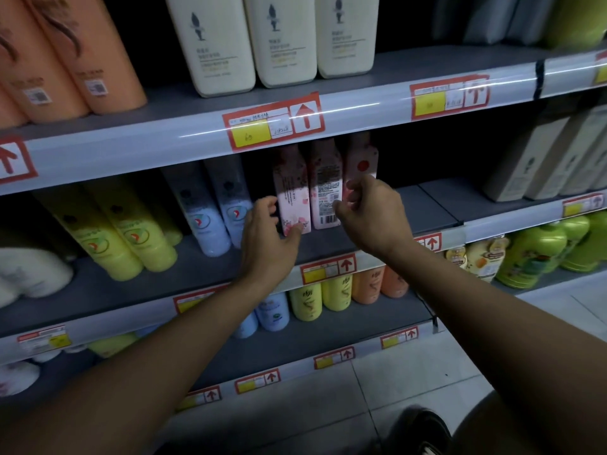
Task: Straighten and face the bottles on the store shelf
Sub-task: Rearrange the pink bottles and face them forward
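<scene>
Three pink bottles stand together on the middle shelf (328, 247). The left pink bottle (290, 188) shows a flowered side. The middle pink bottle (325, 188) has its back label with a barcode turned outward. The right pink bottle (361, 160) shows a red dot. My left hand (267, 238) cups the lower left of the left pink bottle, thumb on its base. My right hand (372, 211) pinches the lower part of the right pink bottle, covering its bottom half and touching the middle one's edge.
Two pale blue bottles (213, 211) and yellow bottles (128, 238) stand left of the pink ones. Beige boxes (538, 156) sit at the right with bare shelf between. Cream bottles (282, 37) and orange bottles (65, 57) fill the shelf above. Lower shelves hold more bottles.
</scene>
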